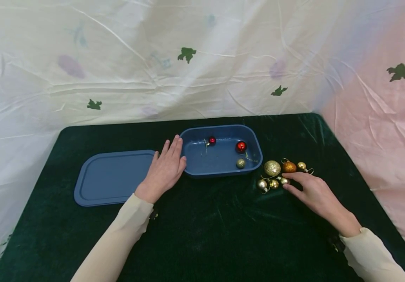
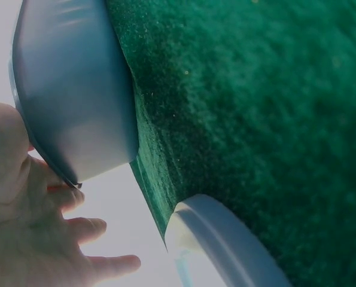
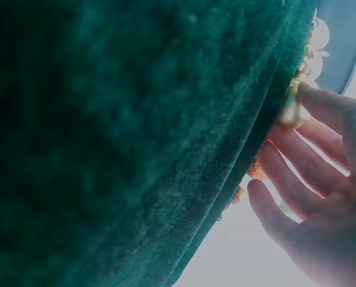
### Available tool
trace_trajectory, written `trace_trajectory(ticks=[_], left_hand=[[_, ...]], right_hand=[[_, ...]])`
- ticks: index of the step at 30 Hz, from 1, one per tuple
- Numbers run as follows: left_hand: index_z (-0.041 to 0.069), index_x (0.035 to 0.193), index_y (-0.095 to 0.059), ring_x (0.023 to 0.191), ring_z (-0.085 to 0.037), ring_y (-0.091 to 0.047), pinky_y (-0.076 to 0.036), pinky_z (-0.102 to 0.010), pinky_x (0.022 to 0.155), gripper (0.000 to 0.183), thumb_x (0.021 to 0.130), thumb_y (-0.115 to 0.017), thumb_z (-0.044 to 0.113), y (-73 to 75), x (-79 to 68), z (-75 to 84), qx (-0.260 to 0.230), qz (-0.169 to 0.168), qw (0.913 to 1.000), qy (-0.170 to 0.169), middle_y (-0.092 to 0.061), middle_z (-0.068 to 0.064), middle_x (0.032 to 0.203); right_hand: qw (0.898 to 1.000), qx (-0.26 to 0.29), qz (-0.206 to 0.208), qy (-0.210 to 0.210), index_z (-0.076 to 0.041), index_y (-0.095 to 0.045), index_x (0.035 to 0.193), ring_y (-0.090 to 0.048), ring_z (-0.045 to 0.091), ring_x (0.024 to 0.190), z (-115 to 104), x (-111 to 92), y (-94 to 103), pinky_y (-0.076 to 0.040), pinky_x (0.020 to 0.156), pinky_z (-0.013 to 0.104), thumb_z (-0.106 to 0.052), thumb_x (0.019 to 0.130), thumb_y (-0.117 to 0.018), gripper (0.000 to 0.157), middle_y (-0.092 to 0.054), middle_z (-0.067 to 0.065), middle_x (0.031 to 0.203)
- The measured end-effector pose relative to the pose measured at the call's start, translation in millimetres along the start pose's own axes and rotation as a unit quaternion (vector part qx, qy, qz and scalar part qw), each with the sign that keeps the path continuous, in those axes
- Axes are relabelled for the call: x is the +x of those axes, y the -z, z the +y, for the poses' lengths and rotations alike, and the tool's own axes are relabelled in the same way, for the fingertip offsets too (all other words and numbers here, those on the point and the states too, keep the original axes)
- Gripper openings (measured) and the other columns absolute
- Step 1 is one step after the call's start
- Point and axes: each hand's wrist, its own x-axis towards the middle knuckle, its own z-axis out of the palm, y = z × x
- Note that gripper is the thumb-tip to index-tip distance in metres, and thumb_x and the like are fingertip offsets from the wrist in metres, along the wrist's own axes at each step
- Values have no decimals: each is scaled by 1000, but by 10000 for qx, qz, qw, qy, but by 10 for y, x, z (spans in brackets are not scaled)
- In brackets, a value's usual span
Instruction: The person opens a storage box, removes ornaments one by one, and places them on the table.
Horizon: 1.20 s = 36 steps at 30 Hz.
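A blue plastic container [image 1: 220, 171] holds two shiny red Christmas baubles, a small one [image 1: 212, 140] and a larger one [image 1: 241, 147], plus a glittery gold bauble [image 1: 240, 163]. My left hand [image 1: 165, 168] rests with straight fingers against the container's left rim; the left wrist view shows the container wall [image 2: 76, 89] beside the palm. To the right of the container, my right hand [image 1: 316, 194] pinches a small gold bauble [image 1: 284, 180] between thumb and fingertips. That bauble is partly hidden by the fingers in the right wrist view.
Around the right hand lie a large glittery gold bauble [image 1: 272, 168], an orange one [image 1: 289, 166] and several small gold ones. A flat blue lid [image 1: 112, 178] lies on the dark green cloth [image 1: 202, 231] at left. Patterned white fabric [image 1: 188, 86] hangs behind.
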Motion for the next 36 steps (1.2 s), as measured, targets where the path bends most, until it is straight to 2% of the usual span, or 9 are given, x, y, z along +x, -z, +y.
trace_trajectory(ticks=[15,20,29,33,36], left_hand=[[8,167,-10,158,-37,-11,-19,-69,119,66,112,-34,36,-1,0,-4,-20,-13,10000,-22,-4,-7,174],[8,167,-11,158,-37,-12,-20,-69,119,66,112,-35,36,1,0,-7,-40,8,10000,-33,-4,-7,174],[8,167,-11,158,-37,-12,-20,-69,119,66,112,-35,36,1,-6,-4,-14,-4,10000,2,-4,-7,174],[8,167,-11,158,-37,-12,-20,-69,119,66,112,-35,36,1,-5,3,-11,-4,10000,14,-4,-7,174],[8,167,-11,158,-36,-11,-19,-69,119,66,112,-35,36,3,-3,8,-30,-10,10000,16,-4,-7,174]], right_hand=[[9998,-50,-175,-115,-7,-73,122,-73,26,93,-49,-7,65,-59,76,50,-16,92,-79,32,-76,12,114],[9997,-154,-21,-164,-5,-72,124,-73,30,95,-99,-25,131,-58,76,53,-17,92,-79,35,-75,14,114],[9988,-121,462,-99,-9,-72,126,-71,28,95,-267,5,250,-57,75,54,-16,93,-78,34,-74,10,113],[9971,-71,755,-44,-9,-72,125,-70,23,98,-395,89,281,-56,78,47,-13,93,-78,33,-74,8,116],[9956,108,926,48,-9,-72,125,-69,19,102,-489,173,285,-54,84,30,-11,93,-77,33,-73,5,119]])
